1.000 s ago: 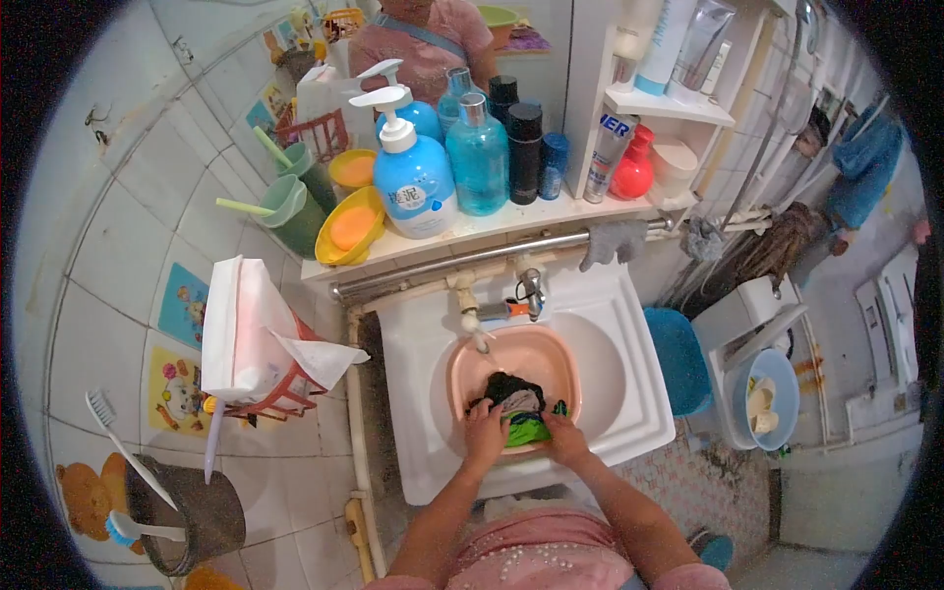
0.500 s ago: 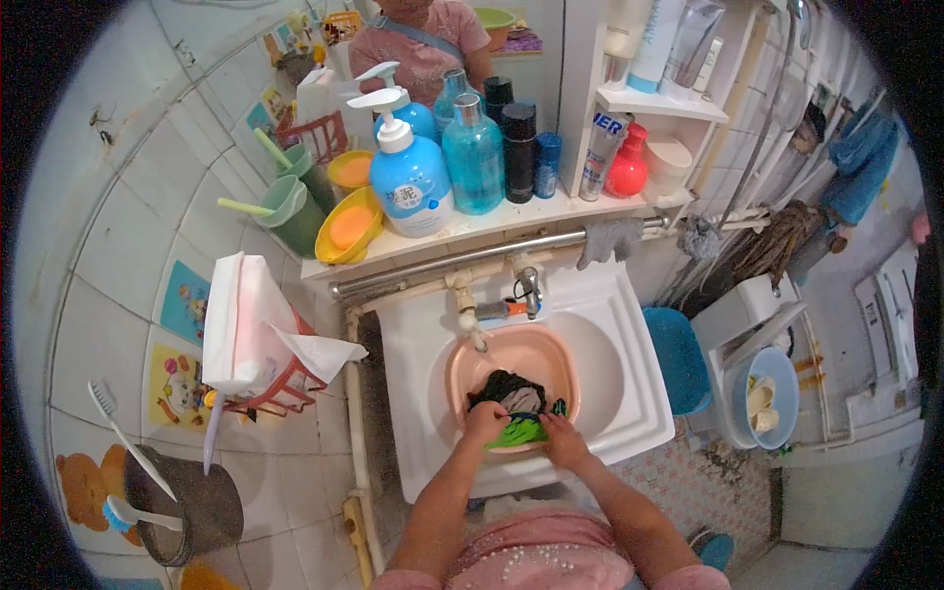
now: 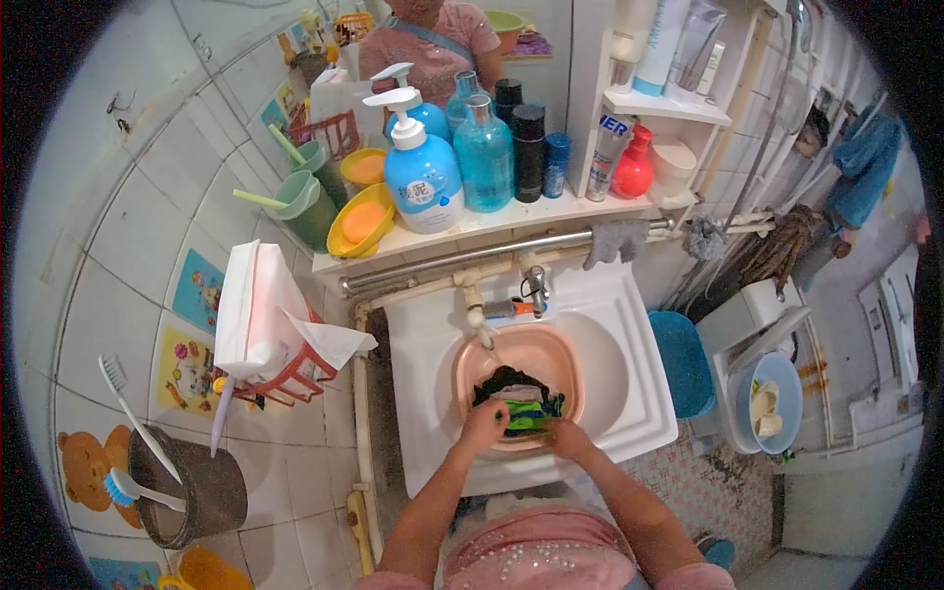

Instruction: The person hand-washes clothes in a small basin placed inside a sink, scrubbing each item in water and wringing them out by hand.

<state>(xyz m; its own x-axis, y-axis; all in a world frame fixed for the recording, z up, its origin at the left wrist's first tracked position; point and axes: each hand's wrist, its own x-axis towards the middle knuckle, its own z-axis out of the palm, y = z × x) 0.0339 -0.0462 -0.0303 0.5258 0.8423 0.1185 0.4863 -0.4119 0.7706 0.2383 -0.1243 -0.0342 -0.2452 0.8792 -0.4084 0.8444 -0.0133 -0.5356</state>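
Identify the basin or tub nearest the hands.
The pink basin, set in the sink with the left hand and right hand at its near side; the blue tub and light blue basin sit to the right.

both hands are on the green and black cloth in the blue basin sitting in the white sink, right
Not quite: the basin holding the cloth is peach-pink, not blue, as the head view shows. The rest stands: the left hand and right hand are both on the green and black cloth, and the basin sits in the white sink.
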